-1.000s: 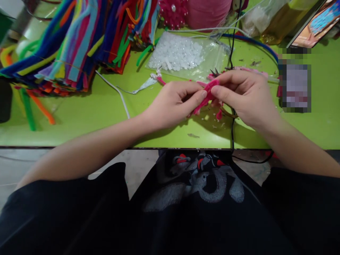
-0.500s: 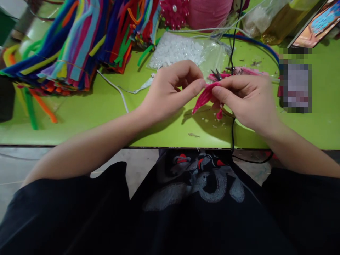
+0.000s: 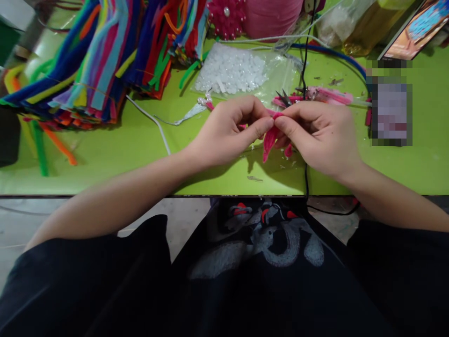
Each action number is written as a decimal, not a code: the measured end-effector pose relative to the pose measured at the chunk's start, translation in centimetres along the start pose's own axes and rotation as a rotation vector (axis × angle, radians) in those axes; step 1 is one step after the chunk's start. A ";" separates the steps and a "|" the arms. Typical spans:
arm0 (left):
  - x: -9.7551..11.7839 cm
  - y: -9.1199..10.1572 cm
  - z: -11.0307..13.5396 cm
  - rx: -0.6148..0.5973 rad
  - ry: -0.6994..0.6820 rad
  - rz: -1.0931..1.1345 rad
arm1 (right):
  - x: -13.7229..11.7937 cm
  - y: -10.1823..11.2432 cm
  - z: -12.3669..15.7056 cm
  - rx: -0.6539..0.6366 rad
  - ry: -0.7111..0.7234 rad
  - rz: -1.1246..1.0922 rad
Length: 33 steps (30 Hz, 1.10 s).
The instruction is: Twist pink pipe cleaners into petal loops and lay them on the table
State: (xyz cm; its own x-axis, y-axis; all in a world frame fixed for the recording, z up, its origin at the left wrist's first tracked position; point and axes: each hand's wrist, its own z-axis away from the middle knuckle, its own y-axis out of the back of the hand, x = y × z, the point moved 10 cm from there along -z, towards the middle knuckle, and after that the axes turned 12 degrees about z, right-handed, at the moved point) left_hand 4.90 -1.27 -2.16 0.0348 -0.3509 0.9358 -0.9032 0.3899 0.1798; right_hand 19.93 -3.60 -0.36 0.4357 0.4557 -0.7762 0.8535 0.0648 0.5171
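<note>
A pink pipe-cleaner petal (image 3: 269, 141) hangs point-down between my two hands over the table's front part. My left hand (image 3: 234, 125) pinches its upper end between thumb and forefinger. From the other side my right hand (image 3: 315, 133) pinches the same end, the thumb tips almost touching. Below my right fingers dangles a small pink loop (image 3: 288, 150); what it joins is hidden. Just behind my fingers lie open-tipped scissors or pliers (image 3: 285, 99) with dark points.
Bundles of coloured pipe cleaners (image 3: 105, 61) lie at the left. A clear bag of white pieces (image 3: 231, 70) rests behind my hands. A black cord (image 3: 306, 61) runs over the green table (image 3: 393, 173) and its front edge. A phone (image 3: 417, 32) stands at the back right.
The pink petal has swung from a slant to hanging nearly straight down. My right hand has moved left, bringing both hands' fingertips together at its upper end.
</note>
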 end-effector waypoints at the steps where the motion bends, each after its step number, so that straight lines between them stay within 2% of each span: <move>1: -0.1 0.0 -0.1 0.000 0.017 0.013 | 0.1 0.0 -0.1 0.001 -0.001 -0.001; 4: -0.2 -0.3 -0.1 -0.030 0.072 0.065 | 0.7 0.1 -0.5 -0.005 -0.017 -0.023; 7: -0.2 -1.3 0.0 -0.142 0.109 0.089 | 1.2 0.6 -0.9 0.029 -0.015 -0.041; 10: 0.0 -2.3 0.3 -0.237 0.098 0.020 | 1.5 0.8 -1.2 0.054 0.013 -0.059; 14: 0.2 -2.5 0.6 -0.250 0.060 -0.073 | 2.7 -0.4 -1.3 -0.048 -0.023 -0.103; 17: 0.3 -2.9 0.9 -0.284 0.047 -0.088 | 2.6 -0.6 -1.2 -0.073 -0.017 -0.101; 22: 1.1 -3.0 0.9 -0.297 0.015 -0.137 | 1.4 -0.2 -0.7 -0.041 0.005 -0.051; 26: 1.7 -3.0 0.7 -0.334 0.070 -0.027 | 0.8 0.3 -0.6 -0.041 0.033 -0.026; 29: 1.4 -3.0 0.7 -0.386 0.154 0.109 | 0.1 0.9 -0.9 -0.089 0.109 0.004; 33: 0.5 -3.2 1.1 -0.504 0.273 0.205 | -2.3 1.9 -0.7 -0.142 0.376 0.144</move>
State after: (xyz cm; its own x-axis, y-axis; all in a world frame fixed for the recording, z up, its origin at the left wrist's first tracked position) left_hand 7.32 -3.60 -2.57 0.0505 -0.0212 0.9985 -0.5919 0.8046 0.0470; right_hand 20.33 -3.88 2.62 0.3907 0.7592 -0.5205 0.7323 0.0862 0.6755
